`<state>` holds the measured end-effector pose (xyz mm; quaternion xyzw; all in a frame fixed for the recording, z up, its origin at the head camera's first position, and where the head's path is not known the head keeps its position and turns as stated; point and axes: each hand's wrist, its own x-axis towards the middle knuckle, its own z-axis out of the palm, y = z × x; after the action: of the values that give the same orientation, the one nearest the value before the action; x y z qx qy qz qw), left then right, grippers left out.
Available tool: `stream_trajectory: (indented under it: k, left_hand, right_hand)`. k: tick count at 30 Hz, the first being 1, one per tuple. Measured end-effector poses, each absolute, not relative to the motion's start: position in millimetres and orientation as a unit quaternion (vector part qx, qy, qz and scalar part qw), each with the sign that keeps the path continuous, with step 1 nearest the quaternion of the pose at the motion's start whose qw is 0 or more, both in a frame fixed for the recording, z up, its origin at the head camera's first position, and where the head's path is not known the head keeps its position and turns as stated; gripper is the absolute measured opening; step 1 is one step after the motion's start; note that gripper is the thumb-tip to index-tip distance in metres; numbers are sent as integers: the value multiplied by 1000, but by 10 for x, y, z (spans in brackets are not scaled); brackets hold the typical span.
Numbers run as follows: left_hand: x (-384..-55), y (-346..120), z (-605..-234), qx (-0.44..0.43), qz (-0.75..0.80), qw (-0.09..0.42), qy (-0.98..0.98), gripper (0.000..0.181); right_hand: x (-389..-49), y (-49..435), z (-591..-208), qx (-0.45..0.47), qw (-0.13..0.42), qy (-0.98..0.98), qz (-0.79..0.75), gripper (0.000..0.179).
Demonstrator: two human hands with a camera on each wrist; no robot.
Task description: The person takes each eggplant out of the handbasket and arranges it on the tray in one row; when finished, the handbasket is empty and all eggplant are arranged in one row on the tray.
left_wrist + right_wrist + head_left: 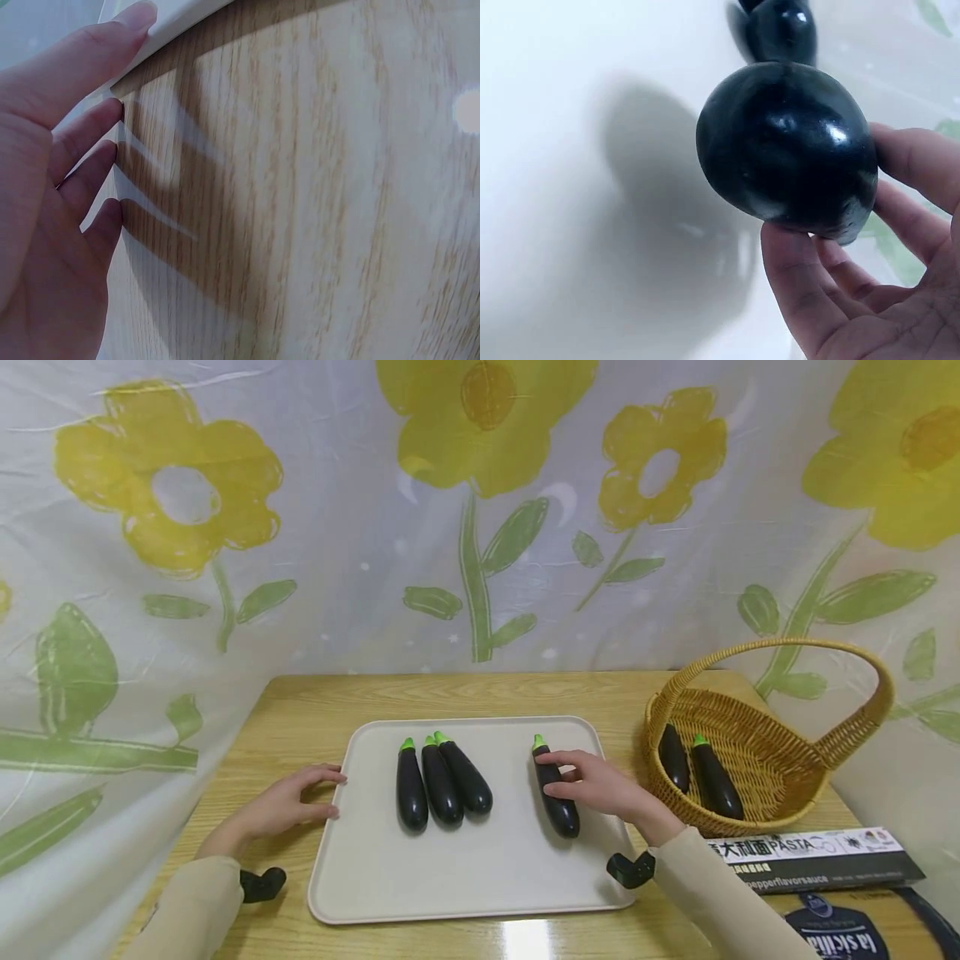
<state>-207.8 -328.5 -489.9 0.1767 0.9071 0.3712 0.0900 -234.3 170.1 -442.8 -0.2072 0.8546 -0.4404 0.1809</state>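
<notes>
As I read it, the eggplant (562, 818) is at the tray's (487, 877) right side, long axis near-to-far, stem toward the far rim | right hand (594, 783) (the nearer) pinches it from the right-rim side | left hand (292, 797), fingers loosely apart, grips nothing by the left rim.

And across the upper frame runs a pale curtain (330, 527), with a big yellow flower (487, 393) at top centre, another (168, 435) filling the upper left, a smaller bloom (630, 431) right of centre, and one more (930, 443) cut by the right edge! Below, it's a wood-grained table (315, 710), bright glare (527, 939) at bottom centre. Over to the lower right: a black-and-white box (825, 864) lettered "PASTA", and just below it a dark label (840, 935) clipped by the frame's bottom edge.
</notes>
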Motion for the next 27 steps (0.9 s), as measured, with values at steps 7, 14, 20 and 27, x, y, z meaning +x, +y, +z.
stream_trajectory:
  k: [7, 14, 20, 27]
  left_hand:
    - [-2089, -3276, -4884, 174, 367, 89, 909, 49]
    - [-2085, -3264, -4856, 174, 367, 92, 909, 50]
    - [-2085, -3278, -4868, 170, 371, 97, 908, 50]
    - [-2088, -3277, -4871, 170, 370, 98, 908, 49]
  right_hand:
    - [-2483, 1419, -4523, -238, 184, 848, -436, 49]
    - [-2587, 1182, -4551, -228, 173, 861, -421, 48]
    - [-2649, 1057, -4562, -225, 164, 867, -413, 47]
    - [-2682, 966, -4577, -223, 159, 871, -409, 45]
